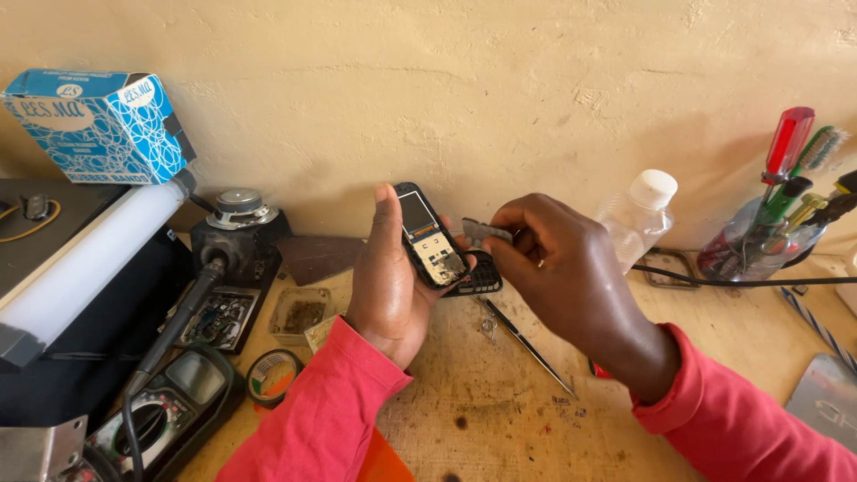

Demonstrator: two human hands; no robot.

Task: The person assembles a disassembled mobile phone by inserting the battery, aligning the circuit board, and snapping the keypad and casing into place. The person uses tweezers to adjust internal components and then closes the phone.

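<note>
Overhead, hands (482,268) work above cluttered wooden bench (500,419).

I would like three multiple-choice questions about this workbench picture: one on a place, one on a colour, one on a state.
1. Where does the clear plastic bottle with white cap stand?
A) by the wall, right of the hands
B) on the blue box
C) on the multimeter

2. What colour are the sleeves?
A) green
B) red
C) white

3. The small black opened mobile phone is:
A) flat on the bench
B) held in the left hand
C) in the tool holder

Answers: 1 A, it stands against the wall; 2 B, both cuffs are red; 3 B, left fingers wrap it.
</note>
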